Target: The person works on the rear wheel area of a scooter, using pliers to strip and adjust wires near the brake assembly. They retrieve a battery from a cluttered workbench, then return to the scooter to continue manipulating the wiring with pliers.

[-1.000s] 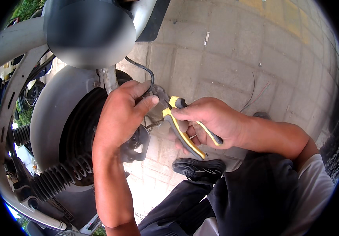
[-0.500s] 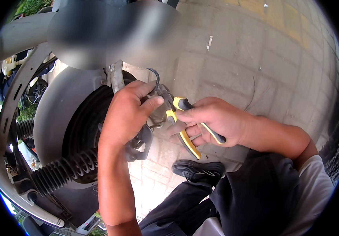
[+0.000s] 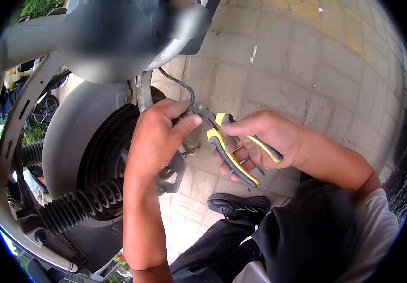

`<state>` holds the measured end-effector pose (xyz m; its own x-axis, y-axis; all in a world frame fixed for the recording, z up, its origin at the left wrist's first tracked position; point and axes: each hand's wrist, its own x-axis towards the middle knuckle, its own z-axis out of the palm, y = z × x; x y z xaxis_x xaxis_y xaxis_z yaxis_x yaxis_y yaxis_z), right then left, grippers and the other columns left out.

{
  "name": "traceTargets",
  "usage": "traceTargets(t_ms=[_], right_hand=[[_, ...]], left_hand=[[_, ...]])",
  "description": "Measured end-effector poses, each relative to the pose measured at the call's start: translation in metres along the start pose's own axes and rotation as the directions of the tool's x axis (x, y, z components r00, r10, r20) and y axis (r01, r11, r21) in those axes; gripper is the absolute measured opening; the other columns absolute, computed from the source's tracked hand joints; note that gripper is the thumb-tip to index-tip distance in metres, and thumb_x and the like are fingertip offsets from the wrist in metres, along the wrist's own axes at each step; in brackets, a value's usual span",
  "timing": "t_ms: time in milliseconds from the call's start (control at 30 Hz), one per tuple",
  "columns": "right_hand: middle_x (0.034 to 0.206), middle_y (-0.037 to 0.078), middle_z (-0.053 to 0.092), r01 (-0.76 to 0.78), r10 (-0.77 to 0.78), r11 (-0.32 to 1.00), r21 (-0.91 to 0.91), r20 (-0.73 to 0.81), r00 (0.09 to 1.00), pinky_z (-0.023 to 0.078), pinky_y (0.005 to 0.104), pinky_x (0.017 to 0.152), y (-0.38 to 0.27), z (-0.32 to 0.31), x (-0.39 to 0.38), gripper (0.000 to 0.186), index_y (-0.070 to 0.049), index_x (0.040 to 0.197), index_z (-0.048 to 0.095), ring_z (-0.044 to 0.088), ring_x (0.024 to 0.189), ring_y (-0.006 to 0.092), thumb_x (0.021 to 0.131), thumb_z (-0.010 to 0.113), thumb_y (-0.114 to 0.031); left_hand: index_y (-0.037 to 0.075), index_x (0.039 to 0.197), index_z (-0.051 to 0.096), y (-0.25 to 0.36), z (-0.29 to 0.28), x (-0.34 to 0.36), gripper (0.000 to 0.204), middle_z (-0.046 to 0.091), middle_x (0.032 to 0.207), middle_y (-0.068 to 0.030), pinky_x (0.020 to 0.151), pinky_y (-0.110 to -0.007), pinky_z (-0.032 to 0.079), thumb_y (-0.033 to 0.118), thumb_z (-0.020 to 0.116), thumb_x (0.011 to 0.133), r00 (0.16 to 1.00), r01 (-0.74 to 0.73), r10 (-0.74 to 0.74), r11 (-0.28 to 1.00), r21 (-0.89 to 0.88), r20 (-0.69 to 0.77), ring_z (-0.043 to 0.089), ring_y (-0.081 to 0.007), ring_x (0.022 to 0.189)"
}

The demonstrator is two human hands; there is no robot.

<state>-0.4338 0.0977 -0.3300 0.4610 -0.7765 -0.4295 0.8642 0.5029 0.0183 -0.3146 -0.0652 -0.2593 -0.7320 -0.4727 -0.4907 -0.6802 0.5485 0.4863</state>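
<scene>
My right hand (image 3: pixel 265 137) grips a pair of pliers with yellow and grey handles (image 3: pixel 227 146), jaws pointing left toward a black cable (image 3: pixel 182 87). My left hand (image 3: pixel 158 134) reaches over the rear wheel (image 3: pixel 97 160) of a scooter and pinches the cable end between thumb and finger, right at the pliers' jaws. The cable curves up to the grey body above. A metal bracket (image 3: pixel 173 172) shows below my left hand, by the wheel hub.
A grey mudguard (image 3: pixel 71 132) covers the wheel. A black coil spring shock (image 3: pixel 78 205) runs along the lower left. Paved stone ground (image 3: pixel 284 61) lies beyond. My black shoe (image 3: pixel 239 205) and dark trousers are at the bottom.
Both hands have shifted slightly up and right, staying together at the cable end. The pliers' handles look a little wider apart.
</scene>
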Motion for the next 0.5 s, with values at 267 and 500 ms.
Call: traceTargets(t_ms=[267,500], right_hand=[[0.092,0.015,0.061,0.088,-0.086,0.993,-0.074,0.027,0.996,0.052,0.0369,0.061,0.008,-0.007,-0.005,0.034,0.0,0.1,0.056,0.063,0.077,0.0257,0.095,0.047,-0.033],[0.079,0.009,0.06,0.269,-0.34,0.918,-0.291,-0.231,0.912,0.051,0.0307,0.063,-0.005,-0.021,0.002,0.025,0.0,0.098,0.058,0.062,0.073,0.0183,0.092,0.056,-0.024]], left_hand=[[-0.004,0.101,0.064,0.005,0.007,-0.002,0.025,0.053,0.074,-0.008,0.065,-0.029,0.043,0.01,0.068,0.08,0.999,0.007,-0.01,0.998,-0.06,-0.048,0.051,-0.0144,0.068],[-0.004,0.104,0.062,-0.016,0.009,0.008,0.027,0.062,0.085,-0.0165,0.074,-0.031,0.048,0.006,0.066,0.078,0.987,0.013,-0.01,1.0,0.015,-0.161,0.062,-0.0242,0.08]])
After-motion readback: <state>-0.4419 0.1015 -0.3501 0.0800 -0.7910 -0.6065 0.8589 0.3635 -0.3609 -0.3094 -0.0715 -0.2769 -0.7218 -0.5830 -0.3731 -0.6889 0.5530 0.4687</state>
